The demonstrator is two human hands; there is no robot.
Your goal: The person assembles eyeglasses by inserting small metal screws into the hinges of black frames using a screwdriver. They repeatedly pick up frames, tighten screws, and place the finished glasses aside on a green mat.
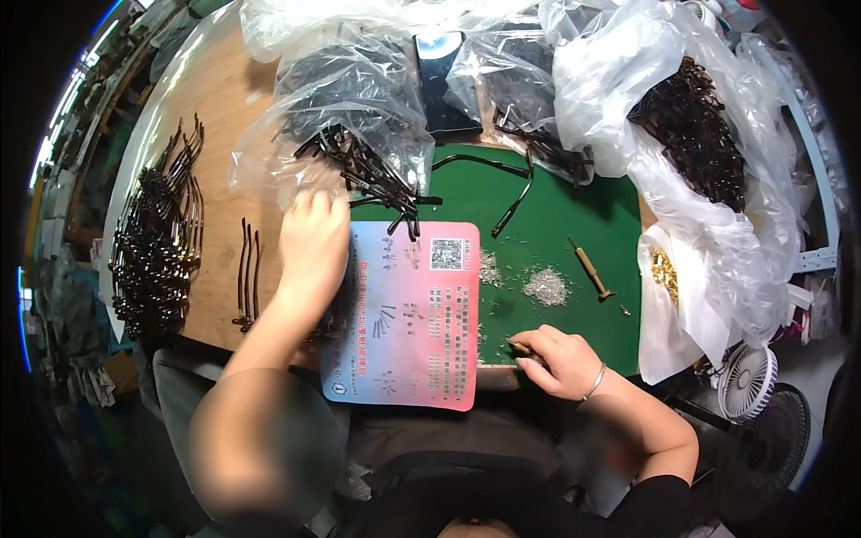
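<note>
My left hand [314, 235] is at the edge of a clear plastic bag [350, 81], beside a bunch of dark eyeglass temples [368, 170] spilling out of it. Its fingers look curled, and their tips are hidden. Just below lies a pink-and-blue printed sheet [453, 314] over the green mat [538, 202]. My right hand [567, 360] rests low on the mat, closed around a small brass-coloured screwdriver [518, 347]. Ahead of it sits a heap of tiny silvery screws [546, 287]. A second brass screwdriver [590, 272] lies farther right.
A large bundle of dark temples [157, 251] lies on the wooden table's left, with several loose ones [247, 273] nearer me. Another dark bundle [691, 134] fills a bag at right, above gold-coloured small parts [665, 273]. A dark phone-like device [446, 90] stands behind. A white fan [749, 381] is lower right.
</note>
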